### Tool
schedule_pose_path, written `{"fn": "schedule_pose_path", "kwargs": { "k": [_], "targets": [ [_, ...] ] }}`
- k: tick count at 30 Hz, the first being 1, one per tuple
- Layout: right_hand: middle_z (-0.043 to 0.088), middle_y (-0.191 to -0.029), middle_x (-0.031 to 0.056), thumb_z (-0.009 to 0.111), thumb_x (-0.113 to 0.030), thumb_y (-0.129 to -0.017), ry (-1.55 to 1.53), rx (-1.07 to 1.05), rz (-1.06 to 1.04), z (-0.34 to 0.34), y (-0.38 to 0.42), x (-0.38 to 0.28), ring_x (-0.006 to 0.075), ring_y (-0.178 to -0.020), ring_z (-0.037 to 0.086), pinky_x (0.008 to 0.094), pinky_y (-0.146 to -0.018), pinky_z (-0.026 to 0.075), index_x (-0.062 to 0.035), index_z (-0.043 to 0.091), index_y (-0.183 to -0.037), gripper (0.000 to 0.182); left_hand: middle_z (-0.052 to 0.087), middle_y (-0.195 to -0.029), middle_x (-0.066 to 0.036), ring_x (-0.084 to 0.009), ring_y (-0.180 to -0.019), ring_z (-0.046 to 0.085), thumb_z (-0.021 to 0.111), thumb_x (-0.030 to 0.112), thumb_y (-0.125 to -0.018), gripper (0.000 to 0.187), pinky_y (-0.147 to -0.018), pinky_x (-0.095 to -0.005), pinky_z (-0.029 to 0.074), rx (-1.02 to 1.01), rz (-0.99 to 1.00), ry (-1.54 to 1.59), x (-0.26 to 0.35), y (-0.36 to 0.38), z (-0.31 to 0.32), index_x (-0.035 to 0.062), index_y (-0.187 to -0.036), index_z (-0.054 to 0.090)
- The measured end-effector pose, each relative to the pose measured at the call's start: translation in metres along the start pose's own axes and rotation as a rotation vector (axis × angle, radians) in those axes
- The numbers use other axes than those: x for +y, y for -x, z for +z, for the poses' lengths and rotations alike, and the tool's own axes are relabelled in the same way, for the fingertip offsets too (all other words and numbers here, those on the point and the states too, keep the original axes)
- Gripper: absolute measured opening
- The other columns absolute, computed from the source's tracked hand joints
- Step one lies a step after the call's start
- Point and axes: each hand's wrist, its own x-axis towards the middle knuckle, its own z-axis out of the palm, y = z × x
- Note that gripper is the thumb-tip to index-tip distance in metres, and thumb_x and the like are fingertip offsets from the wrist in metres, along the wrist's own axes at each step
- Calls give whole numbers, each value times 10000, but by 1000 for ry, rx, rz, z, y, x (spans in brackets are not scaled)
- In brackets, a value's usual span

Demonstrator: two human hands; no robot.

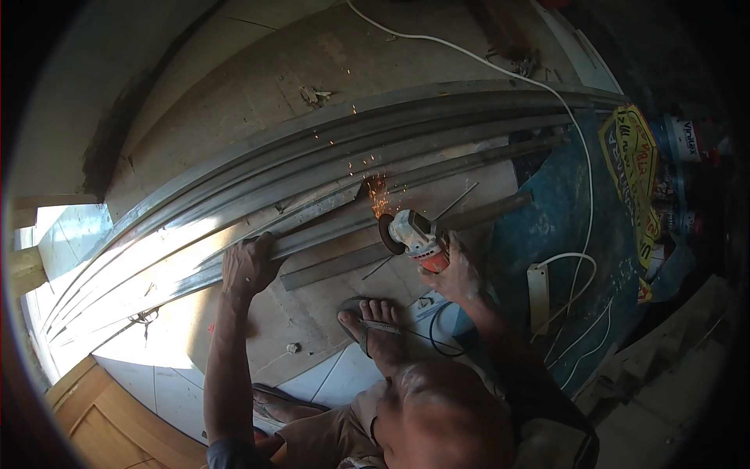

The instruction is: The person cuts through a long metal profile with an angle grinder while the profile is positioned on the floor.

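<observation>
My left hand (pixel 251 267) is closed around a long grey metal channel (pixel 324 233) that runs from the bright left side to the middle. My right hand (pixel 455 273) grips an angle grinder (pixel 419 237) with a white-grey head and an orange body. Its dark disc (pixel 388 233) is at the right end of the channel, and orange sparks (pixel 376 195) fly up and away from there. A short metal piece (pixel 332 267) lies on the floor just below the channel, and a thin rod (pixel 455 201) lies behind the grinder.
Several long metal profiles (pixel 437 113) lie across the floor behind the work. A white cable (pixel 574 125) curves down the right side to a white power strip (pixel 538 297). A yellow printed sheet (pixel 631 168) and paint cans (pixel 683 139) are at far right. My sandalled foot (pixel 379 332) is close below.
</observation>
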Motion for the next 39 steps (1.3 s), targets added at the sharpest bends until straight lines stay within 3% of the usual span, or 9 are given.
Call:
{"fn": "schedule_pose_path", "kwargs": {
  "k": [6,8,11,15,17,26,30,35,39],
  "targets": [
    [565,-1331,313,799,-486,-752,-59,41,101,0,9,10,470,-1191,600,506,-981,508,64,313,-1487,1039,661,-706,-164,-391,-663,664,821,364,-820,371,-594,-467,508,-25,-13,3,-1,-1,0,60,-840,609],
    [596,-1261,283,814,-386,-748,-158,17,99,-11,11,-3,428,-1167,611,459,-977,510,43,425,-1391,865,675,-726,-168,-390,-678,676,811,363,-821,347,-594,-466,511,-24,-10,-3,0,-1,0,66,-871,638],
    [616,-1238,280,812,-397,-745,-45,125,-22,4,7,2,423,-1128,636,465,-941,530,28,437,-1370,844,694,-753,-174,-390,-696,689,803,354,-817,321,-594,-464,515,-45,-15,-28,-3,-2,0,80,-932,682],
    [646,-1181,264,810,-406,-737,-12,62,-13,-12,-1,-22,419,-1053,669,472,-896,550,19,438,-1368,847,704,-772,-178,-392,-704,692,800,339,-811,326,-594,-462,516,-51,-38,-13,0,-1,0,102,-1019,719],
    [608,-1236,289,800,-419,-751,-76,-103,67,-27,-5,-37,449,-1138,629,493,-942,528,44,365,-1441,938,706,-775,-178,-392,-708,694,800,340,-810,327,-596,-462,518,-64,-40,-17,-1,-1,0,105,-1024,721],
    [581,-1307,295,796,-428,-758,89,3,71,4,0,18,448,-1195,602,477,-1001,508,53,325,-1478,986,704,-762,-174,-375,-691,698,801,370,-815,352,-586,-452,519,-21,-3,-42,-4,-2,2,95,-1020,721],
    [567,-1325,295,794,-445,-764,-45,21,133,2,19,14,457,-1200,593,489,-1010,499,57,292,-1491,1016,696,-738,-164,-369,-664,692,798,385,-819,350,-561,-445,509,-28,8,-48,-4,-2,1,92,-988,709],
    [557,-1311,278,835,-372,-727,-51,99,-89,6,18,0,429,-1173,602,481,-988,503,49,292,-1475,1016,695,-735,-159,-371,-657,688,805,387,-808,354,-553,-445,504,-34,0,-60,-6,-3,5,91,-974,702],
    [576,-1264,300,796,-420,-767,-3,110,-113,4,14,-13,465,-1133,614,504,-966,510,53,294,-1461,979,704,-761,-165,-380,-683,690,808,375,-799,348,-570,-448,510,5,-13,-37,-2,-2,2,101,-991,715]
  ]
}}
